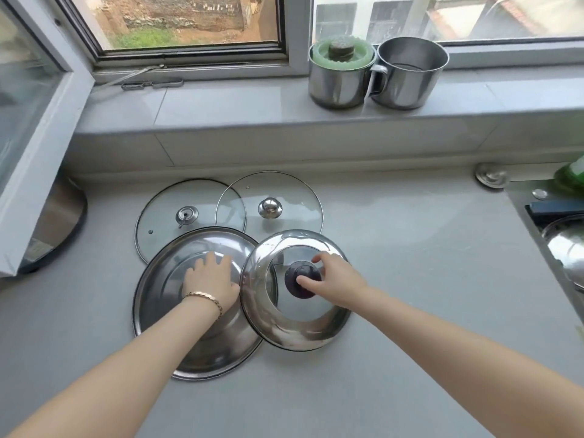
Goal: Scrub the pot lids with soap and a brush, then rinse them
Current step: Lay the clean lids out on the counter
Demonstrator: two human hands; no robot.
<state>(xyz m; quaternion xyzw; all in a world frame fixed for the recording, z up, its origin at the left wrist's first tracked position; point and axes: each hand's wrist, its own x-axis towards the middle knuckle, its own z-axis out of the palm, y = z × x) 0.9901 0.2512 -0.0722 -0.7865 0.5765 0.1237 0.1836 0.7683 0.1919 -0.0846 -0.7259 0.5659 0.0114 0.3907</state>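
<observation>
While looking down over the front edge of the desk point(410, 295), got the big steel lid point(196, 343) nearest, left hand point(210, 276) lying palm-down on its centre, fingers loosely spread, gold bracelet point(205, 298) on the wrist. Just right of that, lapping over its right rim: the steel-rimmed lid point(284, 333) with a glass middle, right hand point(335, 281) pinching its dark knob point(302, 279) between thumb and fingers. Further back toward the wall, left glass lid point(164, 216) partly tucked under the big steel lid, and right glass lid point(284, 191), the two overlapping. Off at the desk's right edge, sink point(543, 235) with something steel inside, can't tell what. Farthest back, up on the windowsill point(221, 105), green-topped pot point(339, 86) and plain steel pot point(407, 80), side by side.
</observation>
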